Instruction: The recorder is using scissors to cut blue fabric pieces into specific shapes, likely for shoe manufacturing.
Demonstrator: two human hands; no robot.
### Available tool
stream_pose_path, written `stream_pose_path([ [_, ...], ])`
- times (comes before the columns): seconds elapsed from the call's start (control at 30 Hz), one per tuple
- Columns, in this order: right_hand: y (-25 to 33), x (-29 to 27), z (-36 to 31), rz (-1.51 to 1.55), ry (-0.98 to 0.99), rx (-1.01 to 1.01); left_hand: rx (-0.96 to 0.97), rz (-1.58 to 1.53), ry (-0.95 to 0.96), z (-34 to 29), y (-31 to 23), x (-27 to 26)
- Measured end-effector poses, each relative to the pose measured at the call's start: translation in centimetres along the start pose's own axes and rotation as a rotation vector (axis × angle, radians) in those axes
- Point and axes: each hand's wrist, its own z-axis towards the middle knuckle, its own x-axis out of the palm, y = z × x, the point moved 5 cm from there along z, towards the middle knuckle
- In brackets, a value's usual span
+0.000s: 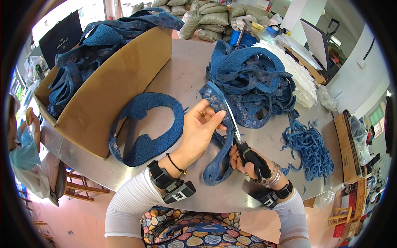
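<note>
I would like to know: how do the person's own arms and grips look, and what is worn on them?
White sleeves cover both forearms. Each wrist bears a black strap with a dark box, labelled white with dark marks. The left wrist adds a thin dark bracelet; the left grip, a gold-coloured ring. Silver-coloured bangles circle the right wrist.

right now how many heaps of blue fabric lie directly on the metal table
2: a large tangled heap of wide strips on the far side, and a smaller heap of thin strips to its right. The cardboard box could hide more behind it.
</note>
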Motion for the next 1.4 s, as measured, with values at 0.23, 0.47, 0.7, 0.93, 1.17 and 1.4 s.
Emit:
stream_pose_path([
  [0.23, -0.7, 0.0, 0.1, -0.035, 0.017, 0.036, 0.072, 0.113, -0.084, -0.4, -0.8, -0.2],
  [0.47, -0.8, -0.1, 0.1, -0.033, 0.016, 0.006, 0.145, 0.137, -0.151, -0.5, -1.0, -0.4],
  [0.7, -0.5, -0.1, 0.0, -0.085, -0.055, 0.003, 0.186, 0.123, -0.13, -0.7, -1.1, -0.2],
  [0.93, 0.7, 0.3, 0.2, -0.075, -0.038, 0.143, 0.164, 0.083, -0.147, -0.7, -1.0, -0.3],
  [1.17, 0.4, -0.2, -0.2, 0.012, 0.019, 0.179, 0.11, 0.081, -0.142, -0.4, -0.7, -0.5],
  [1.4, 0.3, -0.6, -0.2, -0.142, -0.049, 0.063, 0.028, -0.007, 0.012, -0.1, -0.7, 0.3],
])
